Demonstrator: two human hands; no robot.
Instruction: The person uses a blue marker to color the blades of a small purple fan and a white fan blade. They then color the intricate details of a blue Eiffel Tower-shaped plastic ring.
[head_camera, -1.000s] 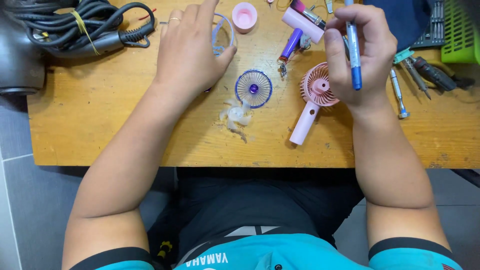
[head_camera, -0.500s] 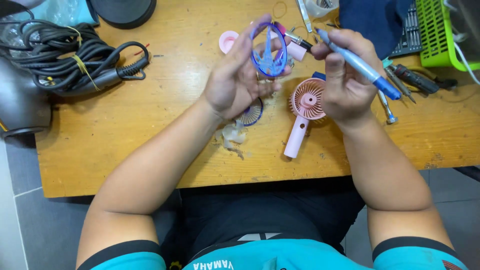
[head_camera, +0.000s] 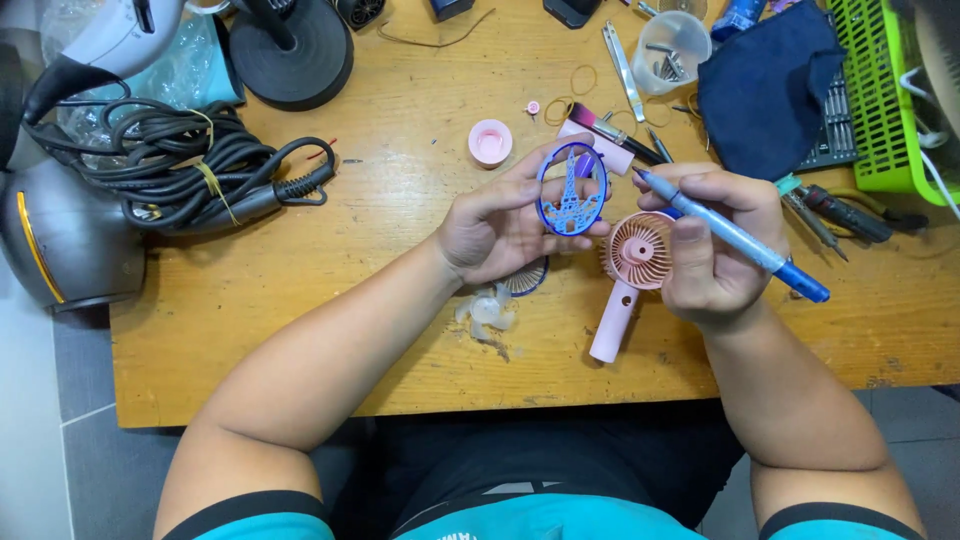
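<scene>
L hand (head_camera: 500, 228) pinched blue oval fan grille (head_camera: 571, 189) upright over wooden table (head_camera: 350, 300). R hand (head_camera: 712, 250) gripped blue screwdriver (head_camera: 740, 238), pink handheld fan (head_camera: 632, 270) just left of R hand.

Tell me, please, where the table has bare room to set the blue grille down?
Bare wood lies between the coiled black cable and the left hand, down to the table's near edge. The far right, around the dark cloth and green basket, is crowded.

Blue openwork fan grille (head_camera: 571, 190), pink handheld fan (head_camera: 632, 262), blue-tipped screwdriver (head_camera: 740, 238).
</scene>
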